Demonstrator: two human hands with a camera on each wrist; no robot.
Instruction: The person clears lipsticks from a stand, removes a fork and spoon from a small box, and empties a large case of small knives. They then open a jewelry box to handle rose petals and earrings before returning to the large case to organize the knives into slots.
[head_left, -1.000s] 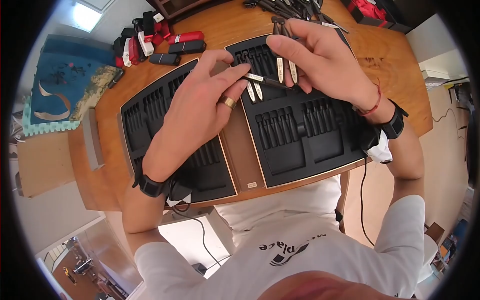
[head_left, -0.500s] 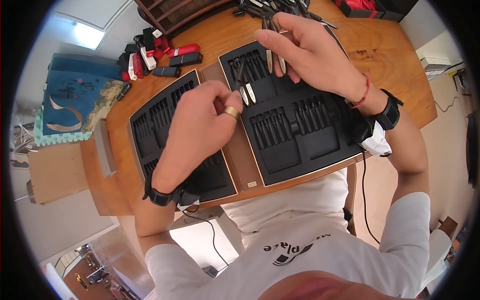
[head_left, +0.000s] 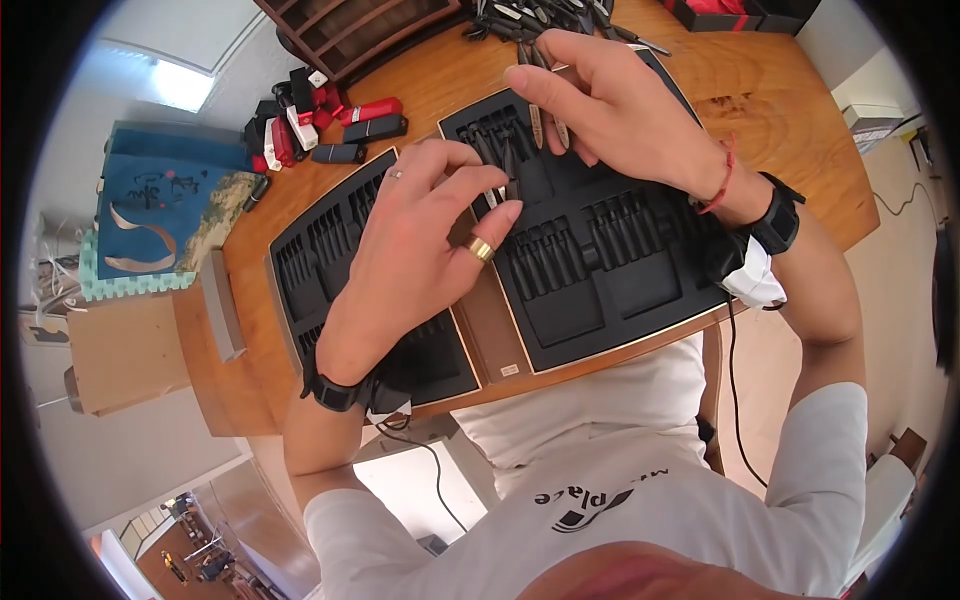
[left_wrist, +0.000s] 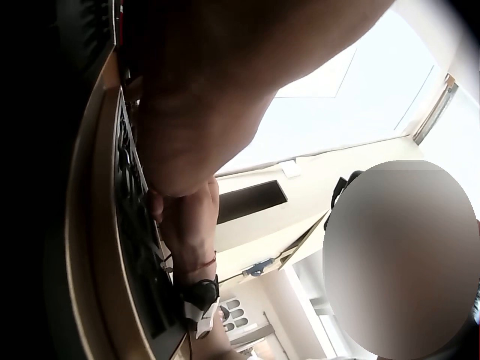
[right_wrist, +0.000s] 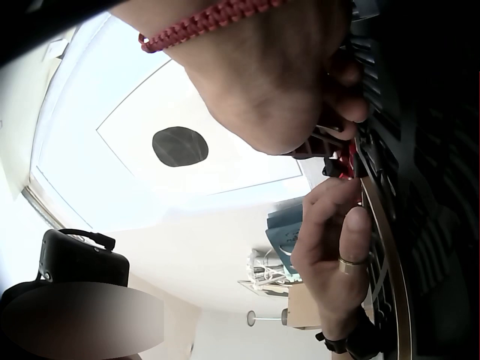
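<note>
My right hand (head_left: 635, 115) holds two slim black sticks with pale printed tags (head_left: 536, 125) between thumb and fingers, above the right half of an open foam-lined case (head_left: 560, 325). In the same half, my left hand (head_left: 415, 225) is at the upper-left slots, thumb and index tips apart. Slim black sticks (head_left: 511, 160) with pale tags lie right at those fingertips, partly covered by them. More black sticks (head_left: 545, 258) sit in rows of slots. In the right wrist view the left hand (right_wrist: 334, 251) shows its thumb apart from the bent fingers.
A pile of loose black sticks (head_left: 560, 18) lies behind the case, beside a black box with red ribbon (head_left: 715, 12). At the back left are red, black and white small cases (head_left: 290, 125) and a wooden rack (head_left: 355, 35). A blue bag (head_left: 150, 195) stands farther left.
The left hand has brought one black stick from a crosswise hold to the upper-left slots, and its fingers have spread apart. The right hand keeps its two sticks, a little farther left.
</note>
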